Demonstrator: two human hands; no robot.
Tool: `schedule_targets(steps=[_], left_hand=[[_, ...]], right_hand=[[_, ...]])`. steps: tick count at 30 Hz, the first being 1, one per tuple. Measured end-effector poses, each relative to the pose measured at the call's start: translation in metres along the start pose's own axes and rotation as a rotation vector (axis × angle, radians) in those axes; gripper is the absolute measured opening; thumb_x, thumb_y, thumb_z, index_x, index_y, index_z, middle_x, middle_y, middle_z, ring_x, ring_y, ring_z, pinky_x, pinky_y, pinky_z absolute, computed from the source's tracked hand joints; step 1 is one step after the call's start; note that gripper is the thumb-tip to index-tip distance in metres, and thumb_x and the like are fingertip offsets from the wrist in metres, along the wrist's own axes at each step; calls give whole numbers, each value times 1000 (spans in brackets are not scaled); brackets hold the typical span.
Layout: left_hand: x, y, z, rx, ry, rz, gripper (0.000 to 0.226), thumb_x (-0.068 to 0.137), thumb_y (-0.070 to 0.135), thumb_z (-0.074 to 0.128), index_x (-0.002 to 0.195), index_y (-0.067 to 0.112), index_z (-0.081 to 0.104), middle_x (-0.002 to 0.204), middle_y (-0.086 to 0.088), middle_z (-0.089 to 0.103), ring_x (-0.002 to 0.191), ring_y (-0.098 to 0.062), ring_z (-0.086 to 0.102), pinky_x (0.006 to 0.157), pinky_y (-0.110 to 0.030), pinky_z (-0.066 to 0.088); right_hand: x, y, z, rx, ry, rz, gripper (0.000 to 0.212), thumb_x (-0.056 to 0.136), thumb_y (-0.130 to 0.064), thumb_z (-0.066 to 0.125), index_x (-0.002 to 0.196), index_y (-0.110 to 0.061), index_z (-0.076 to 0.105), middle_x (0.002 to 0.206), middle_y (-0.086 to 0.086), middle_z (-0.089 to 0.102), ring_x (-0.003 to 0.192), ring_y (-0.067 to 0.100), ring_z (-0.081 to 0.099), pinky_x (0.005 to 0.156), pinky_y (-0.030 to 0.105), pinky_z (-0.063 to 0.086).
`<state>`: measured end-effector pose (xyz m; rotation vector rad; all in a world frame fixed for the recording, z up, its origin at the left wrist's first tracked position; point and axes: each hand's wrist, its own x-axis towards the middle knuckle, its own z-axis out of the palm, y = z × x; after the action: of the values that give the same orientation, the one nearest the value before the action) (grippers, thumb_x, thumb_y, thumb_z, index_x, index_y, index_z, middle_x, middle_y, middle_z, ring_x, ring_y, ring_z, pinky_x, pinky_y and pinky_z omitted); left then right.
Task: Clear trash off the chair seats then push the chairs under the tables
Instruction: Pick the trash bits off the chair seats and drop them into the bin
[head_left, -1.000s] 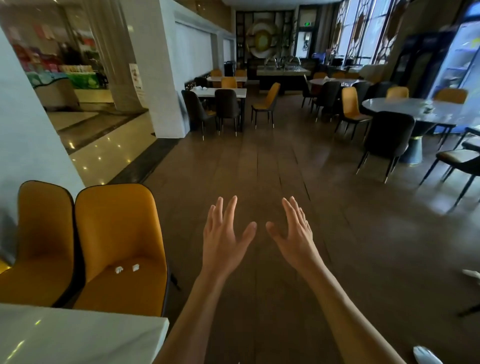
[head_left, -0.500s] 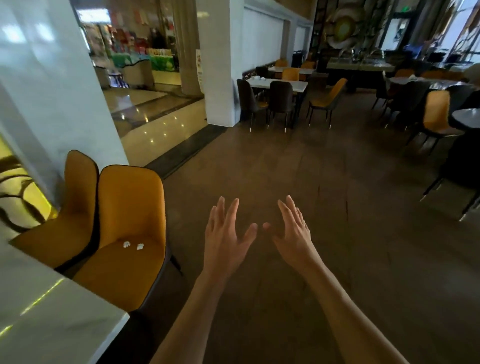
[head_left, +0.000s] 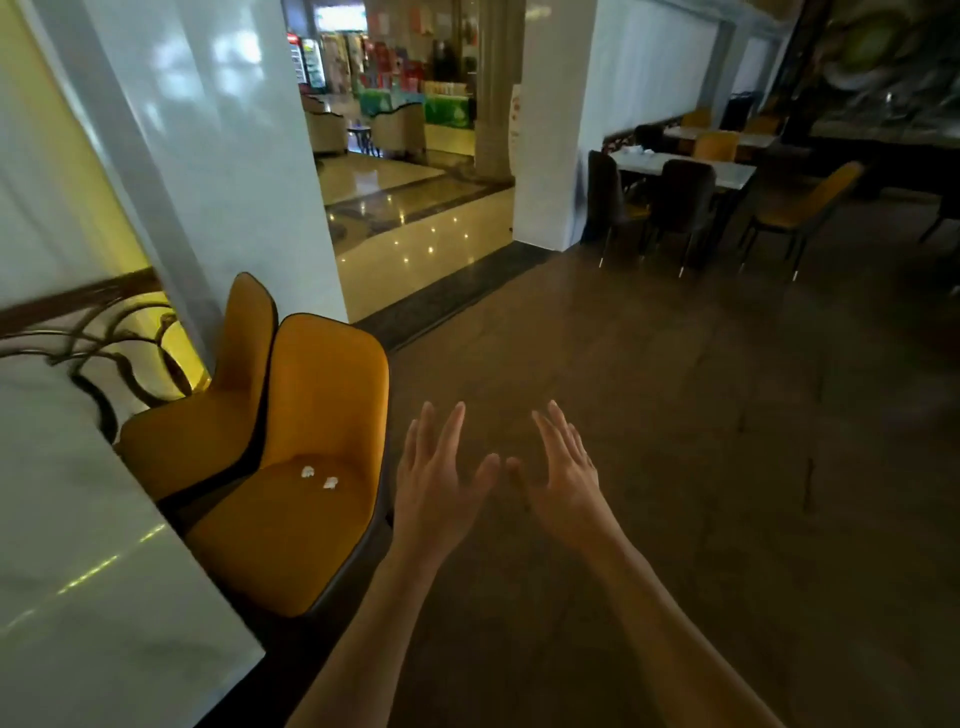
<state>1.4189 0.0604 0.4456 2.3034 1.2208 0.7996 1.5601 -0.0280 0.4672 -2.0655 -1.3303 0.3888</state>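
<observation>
Two small white paper scraps (head_left: 318, 477) lie on the seat of the nearer orange chair (head_left: 291, 540), at lower left beside a white marble table (head_left: 93, 597). A second orange chair (head_left: 208, 421) stands close behind it, against the wall. My left hand (head_left: 441, 483) hovers over the floor just right of the nearer chair's edge, fingers spread, holding nothing. My right hand (head_left: 563, 478) is beside it, thumbs nearly touching, also empty and spread.
A white pillar (head_left: 218, 156) rises behind the chairs. Brown wood floor (head_left: 649, 415) stretches ahead and right. Farther off, dark and orange chairs (head_left: 680, 208) surround a white table (head_left: 691, 163). A glossy tiled lobby (head_left: 415, 228) lies beyond a dark threshold strip.
The view has swung left, so the orange chairs and table now sit more toward the middle. Both hands stay spread and empty, now closer to the nearer chair.
</observation>
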Motion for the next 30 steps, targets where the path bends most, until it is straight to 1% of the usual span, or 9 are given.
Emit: schedule_targets(steps=[4,9,13,18,21,24,27,29,30], left_hand=[[58,-29,12,3,27,-79,84,83,83,24,154,41,8,166,3,1,151,-21,0,112,-36,6],[119,-66,9,-14,43,-192,84,84,79,31,154,42,6,166,4,-2,151,-25,0,118,-48,16],[156,-96,-1,11,127,-257,86,82,82,27,155,39,10,166,0,5,151,-27,5,118,-51,20],[195,-136,-6,7,205,-398,85,82,77,34,155,40,10,166,3,2,151,-26,3,117,-51,21],[217,-167,-5,20,255,-497,85,81,79,36,154,44,10,165,6,2,151,-24,4,115,-54,29],[232,-190,-6,22,326,-596,84,81,79,37,152,42,15,165,2,10,150,-25,10,112,-55,34],[240,-201,-9,101,393,-659,75,87,69,49,151,39,24,163,-1,17,149,-25,15,109,-55,37],[246,-205,-14,228,399,-675,64,89,62,54,145,45,29,162,-3,21,147,-27,21,108,-54,37],[251,-209,-16,193,412,-696,58,90,57,56,141,50,29,162,-5,21,147,-29,21,110,-53,33]], right_hand=[[70,-2,17,-14,-78,-17,84,90,-72,37,158,-32,7,167,-10,-8,153,21,-7,123,54,8],[159,-14,38,-4,-127,-98,78,93,-67,39,157,-35,8,166,-12,-8,153,20,-8,123,54,8],[218,-32,58,25,-187,-174,76,94,-63,42,157,-35,9,167,-11,-6,153,20,-6,122,55,10],[290,-48,100,80,-298,-271,77,95,-63,43,157,-36,6,166,-12,-7,153,18,-6,122,54,9],[333,-60,134,107,-372,-341,80,94,-64,42,157,-33,5,167,-8,-2,154,19,1,121,56,14],[368,-68,167,153,-460,-403,80,95,-63,45,157,-30,6,168,-4,5,153,24,12,119,58,22],[396,-77,190,187,-532,-444,79,95,-57,48,157,-27,11,167,-1,9,152,26,16,118,56,26],[410,-83,205,211,-574,-462,78,95,-54,50,157,-27,12,167,-1,10,152,25,17,119,51,27],[418,-86,211,217,-592,-464,78,96,-53,51,157,-26,12,167,0,10,152,23,16,120,49,26]])
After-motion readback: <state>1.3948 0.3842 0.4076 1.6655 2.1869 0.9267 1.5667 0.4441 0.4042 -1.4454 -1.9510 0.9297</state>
